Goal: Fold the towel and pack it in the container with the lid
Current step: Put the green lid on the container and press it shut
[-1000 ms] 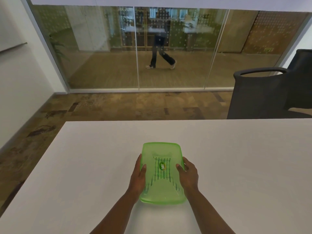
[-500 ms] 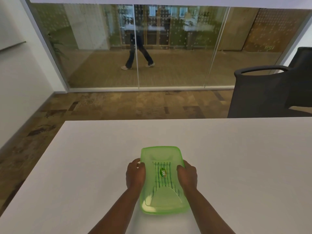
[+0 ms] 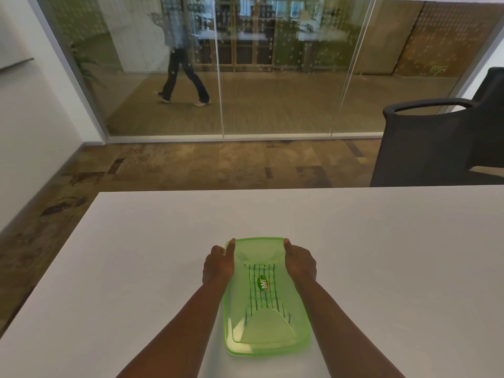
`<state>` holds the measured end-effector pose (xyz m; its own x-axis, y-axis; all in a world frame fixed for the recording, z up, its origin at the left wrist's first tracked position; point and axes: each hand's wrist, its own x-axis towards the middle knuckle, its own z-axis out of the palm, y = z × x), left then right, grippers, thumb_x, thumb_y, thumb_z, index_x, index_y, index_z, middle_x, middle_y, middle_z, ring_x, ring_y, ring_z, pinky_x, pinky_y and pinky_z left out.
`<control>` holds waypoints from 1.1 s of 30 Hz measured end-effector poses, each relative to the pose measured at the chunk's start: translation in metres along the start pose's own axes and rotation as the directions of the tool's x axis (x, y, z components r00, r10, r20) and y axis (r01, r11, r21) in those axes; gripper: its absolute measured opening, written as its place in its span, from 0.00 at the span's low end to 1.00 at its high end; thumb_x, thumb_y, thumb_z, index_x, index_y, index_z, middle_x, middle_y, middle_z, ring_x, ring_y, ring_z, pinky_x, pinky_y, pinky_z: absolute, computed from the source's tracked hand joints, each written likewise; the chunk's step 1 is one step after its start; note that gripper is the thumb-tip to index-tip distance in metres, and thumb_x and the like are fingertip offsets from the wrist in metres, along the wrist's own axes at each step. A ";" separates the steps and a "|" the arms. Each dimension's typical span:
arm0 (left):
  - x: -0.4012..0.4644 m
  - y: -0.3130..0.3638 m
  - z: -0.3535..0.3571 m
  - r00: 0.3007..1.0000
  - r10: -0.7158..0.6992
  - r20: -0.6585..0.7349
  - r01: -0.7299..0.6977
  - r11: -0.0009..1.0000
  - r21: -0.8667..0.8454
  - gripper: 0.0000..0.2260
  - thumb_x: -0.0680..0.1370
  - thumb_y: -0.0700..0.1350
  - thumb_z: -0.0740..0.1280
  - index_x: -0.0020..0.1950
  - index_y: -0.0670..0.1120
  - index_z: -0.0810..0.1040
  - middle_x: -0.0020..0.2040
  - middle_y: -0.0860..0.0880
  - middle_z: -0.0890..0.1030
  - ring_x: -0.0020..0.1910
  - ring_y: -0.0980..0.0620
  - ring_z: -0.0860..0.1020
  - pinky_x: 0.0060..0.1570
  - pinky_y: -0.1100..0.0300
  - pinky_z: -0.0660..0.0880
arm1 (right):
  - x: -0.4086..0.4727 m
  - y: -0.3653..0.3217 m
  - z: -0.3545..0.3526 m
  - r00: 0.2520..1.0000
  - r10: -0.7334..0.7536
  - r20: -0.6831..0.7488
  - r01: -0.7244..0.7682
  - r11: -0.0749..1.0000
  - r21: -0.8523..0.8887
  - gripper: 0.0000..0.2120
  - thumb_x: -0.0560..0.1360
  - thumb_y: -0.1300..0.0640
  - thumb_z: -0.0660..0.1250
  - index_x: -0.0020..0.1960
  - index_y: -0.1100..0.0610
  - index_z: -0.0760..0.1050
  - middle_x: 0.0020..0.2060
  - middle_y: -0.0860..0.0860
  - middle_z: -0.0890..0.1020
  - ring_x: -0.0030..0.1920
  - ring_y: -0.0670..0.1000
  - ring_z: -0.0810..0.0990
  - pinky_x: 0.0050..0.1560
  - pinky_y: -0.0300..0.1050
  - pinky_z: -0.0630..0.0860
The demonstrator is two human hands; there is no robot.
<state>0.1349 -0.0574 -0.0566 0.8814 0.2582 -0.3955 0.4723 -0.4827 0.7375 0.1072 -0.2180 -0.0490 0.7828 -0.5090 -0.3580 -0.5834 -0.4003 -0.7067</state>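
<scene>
Green lid (image 3: 266,296) sits on the box; both hands (image 3: 218,266) (image 3: 300,261) grip its far corners. Press there evenly until it snaps.

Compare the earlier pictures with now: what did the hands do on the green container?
Both hands slid forward from the lid's middle to its far corners: left hand, right hand, thumbs on the rim. The container stayed on the table, lid on, striped towel inside.
</scene>
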 end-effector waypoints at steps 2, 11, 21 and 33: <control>0.001 -0.003 0.003 1.000 0.015 -0.020 -0.016 0.999 -0.029 0.19 0.77 0.60 0.56 0.46 0.43 0.69 0.49 0.39 0.79 0.48 0.41 0.76 0.48 0.52 0.72 | 0.000 0.001 0.003 0.999 -0.008 -0.042 0.009 1.000 0.023 0.24 0.79 0.42 0.51 0.27 0.50 0.61 0.35 0.52 0.73 0.42 0.53 0.71 0.41 0.44 0.67; 0.012 -0.011 0.011 0.999 0.042 0.009 -0.041 0.997 -0.062 0.21 0.78 0.60 0.55 0.31 0.48 0.59 0.30 0.49 0.67 0.35 0.47 0.67 0.37 0.57 0.63 | 0.004 0.006 0.006 0.995 0.025 -0.093 -0.011 0.989 0.149 0.24 0.76 0.40 0.58 0.25 0.47 0.58 0.24 0.45 0.63 0.38 0.52 0.67 0.27 0.41 0.55; 0.009 -0.015 0.013 0.997 0.059 -0.046 -0.063 0.992 -0.108 0.21 0.78 0.57 0.57 0.29 0.48 0.59 0.29 0.50 0.65 0.29 0.51 0.63 0.30 0.58 0.58 | 0.002 0.005 0.006 0.993 0.033 -0.113 -0.009 0.979 0.202 0.27 0.75 0.42 0.62 0.21 0.50 0.59 0.21 0.47 0.63 0.26 0.48 0.62 0.26 0.43 0.55; 0.006 -0.013 0.013 0.995 0.045 -0.084 -0.052 0.995 -0.086 0.22 0.77 0.59 0.57 0.30 0.47 0.59 0.29 0.50 0.66 0.36 0.45 0.67 0.35 0.58 0.61 | 0.000 0.005 0.006 0.990 0.041 -0.132 -0.026 0.993 0.118 0.20 0.77 0.42 0.59 0.54 0.54 0.80 0.50 0.56 0.83 0.55 0.59 0.78 0.51 0.47 0.72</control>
<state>0.1339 -0.0601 -0.0756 0.8987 0.3055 -0.3146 0.4239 -0.4219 0.8014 0.1059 -0.2153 -0.0563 0.7226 -0.6212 -0.3033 -0.5738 -0.2944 -0.7642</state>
